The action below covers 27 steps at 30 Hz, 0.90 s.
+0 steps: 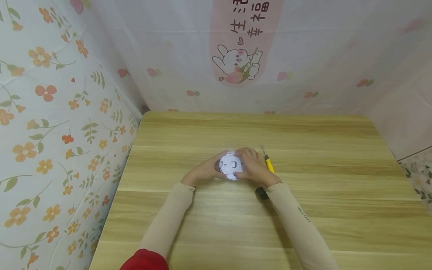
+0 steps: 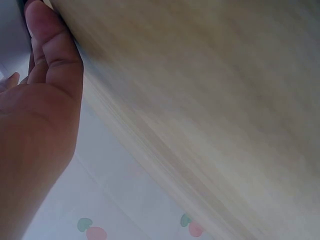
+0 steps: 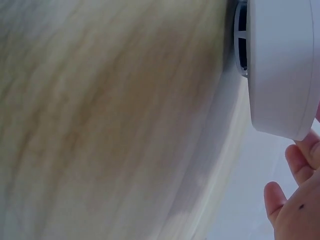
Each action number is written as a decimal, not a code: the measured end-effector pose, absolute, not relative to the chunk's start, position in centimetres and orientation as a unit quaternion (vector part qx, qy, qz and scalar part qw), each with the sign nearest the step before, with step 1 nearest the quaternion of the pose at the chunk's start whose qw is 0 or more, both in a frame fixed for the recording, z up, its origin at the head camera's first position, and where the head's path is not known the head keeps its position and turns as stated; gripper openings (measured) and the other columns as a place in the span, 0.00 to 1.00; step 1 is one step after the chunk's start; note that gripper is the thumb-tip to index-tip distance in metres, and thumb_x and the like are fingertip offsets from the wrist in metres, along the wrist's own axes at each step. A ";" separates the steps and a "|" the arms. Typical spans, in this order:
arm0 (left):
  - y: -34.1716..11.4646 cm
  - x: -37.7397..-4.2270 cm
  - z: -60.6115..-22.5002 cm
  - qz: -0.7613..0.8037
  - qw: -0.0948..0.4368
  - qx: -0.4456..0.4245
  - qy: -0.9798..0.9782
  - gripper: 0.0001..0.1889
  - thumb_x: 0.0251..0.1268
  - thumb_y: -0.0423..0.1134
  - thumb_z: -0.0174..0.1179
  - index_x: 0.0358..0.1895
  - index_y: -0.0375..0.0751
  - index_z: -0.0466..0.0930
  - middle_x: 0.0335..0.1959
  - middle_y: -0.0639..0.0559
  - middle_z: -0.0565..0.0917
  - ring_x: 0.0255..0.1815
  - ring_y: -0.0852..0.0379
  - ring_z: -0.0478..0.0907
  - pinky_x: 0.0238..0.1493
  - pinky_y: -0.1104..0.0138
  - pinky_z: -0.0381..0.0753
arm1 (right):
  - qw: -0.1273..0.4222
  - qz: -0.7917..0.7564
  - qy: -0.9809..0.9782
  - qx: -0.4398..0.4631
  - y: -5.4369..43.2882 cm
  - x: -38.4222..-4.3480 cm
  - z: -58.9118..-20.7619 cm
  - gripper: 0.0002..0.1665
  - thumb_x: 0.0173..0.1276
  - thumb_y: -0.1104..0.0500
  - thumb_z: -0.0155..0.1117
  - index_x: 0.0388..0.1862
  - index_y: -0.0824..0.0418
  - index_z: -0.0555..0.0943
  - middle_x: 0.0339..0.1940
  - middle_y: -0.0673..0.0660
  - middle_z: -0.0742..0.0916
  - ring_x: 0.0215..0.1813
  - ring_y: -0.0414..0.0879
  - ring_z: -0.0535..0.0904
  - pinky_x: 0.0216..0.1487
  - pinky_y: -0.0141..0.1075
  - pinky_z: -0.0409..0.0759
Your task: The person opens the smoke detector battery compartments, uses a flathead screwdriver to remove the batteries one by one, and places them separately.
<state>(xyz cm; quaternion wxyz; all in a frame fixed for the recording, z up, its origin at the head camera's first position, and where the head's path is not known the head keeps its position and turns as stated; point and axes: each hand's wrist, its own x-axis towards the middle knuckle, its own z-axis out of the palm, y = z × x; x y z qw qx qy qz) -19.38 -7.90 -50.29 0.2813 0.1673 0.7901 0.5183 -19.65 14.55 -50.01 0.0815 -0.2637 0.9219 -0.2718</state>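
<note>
A round white smoke detector is held over the middle of the table, its flat back with a small central opening facing up. My left hand grips its left edge, thumb on the near side and fingers on the far side. On the opposite edge, my right hand holds it with the fingers over the far rim and the thumb at the near rim. The right wrist view shows the detector's smooth side wall and a dark slotted vent on its underside. Only the left hand shows clearly in the left wrist view.
A screwdriver with a yellow handle lies just right of my right hand. Beside my right wrist is a small black object, partly covered by the sleeve. The wood-grain table meets patterned cloth at the back and left.
</note>
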 end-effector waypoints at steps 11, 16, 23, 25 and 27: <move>-7.9 -19.5 -50.4 0.506 0.275 0.168 0.800 0.52 0.53 0.34 0.70 0.78 0.53 0.45 0.76 0.47 0.58 0.65 0.52 0.65 0.72 0.57 0.60 | 0.063 -0.239 0.928 -0.279 14.5 -19.7 -49.9 0.38 0.57 0.49 0.72 0.62 0.62 0.69 0.68 0.62 0.70 0.71 0.60 0.56 0.65 0.56 0.54; -7.9 -19.4 -50.3 0.514 0.276 0.169 0.794 0.52 0.53 0.34 0.69 0.78 0.53 0.45 0.76 0.46 0.59 0.66 0.51 0.65 0.72 0.56 0.61 | 0.061 -0.234 0.930 -0.277 14.6 -19.7 -50.0 0.39 0.56 0.48 0.72 0.61 0.63 0.69 0.68 0.63 0.70 0.71 0.61 0.56 0.65 0.56 0.55; -7.9 -19.4 -50.4 0.524 0.277 0.172 0.787 0.52 0.52 0.33 0.69 0.78 0.54 0.45 0.71 0.45 0.66 0.62 0.51 0.69 0.69 0.57 0.65 | 0.050 -0.254 0.928 -0.268 15.0 -19.7 -50.0 0.41 0.53 0.48 0.74 0.61 0.66 0.69 0.66 0.64 0.71 0.69 0.62 0.58 0.65 0.58 0.55; -7.9 -19.4 -50.4 0.521 0.276 0.172 0.789 0.52 0.52 0.33 0.69 0.78 0.54 0.45 0.70 0.45 0.67 0.63 0.52 0.69 0.69 0.56 0.64 | 0.043 -0.265 0.925 -0.268 15.2 -19.8 -50.0 0.41 0.52 0.50 0.74 0.60 0.66 0.69 0.64 0.64 0.72 0.68 0.62 0.58 0.67 0.59 0.53; -8.0 -19.4 -50.4 0.516 0.275 0.169 0.793 0.52 0.52 0.34 0.70 0.78 0.55 0.46 0.70 0.45 0.67 0.64 0.50 0.69 0.71 0.55 0.63 | 0.035 -0.271 0.924 -0.266 15.4 -20.0 -50.0 0.40 0.51 0.51 0.75 0.59 0.67 0.69 0.62 0.64 0.73 0.67 0.62 0.59 0.67 0.60 0.51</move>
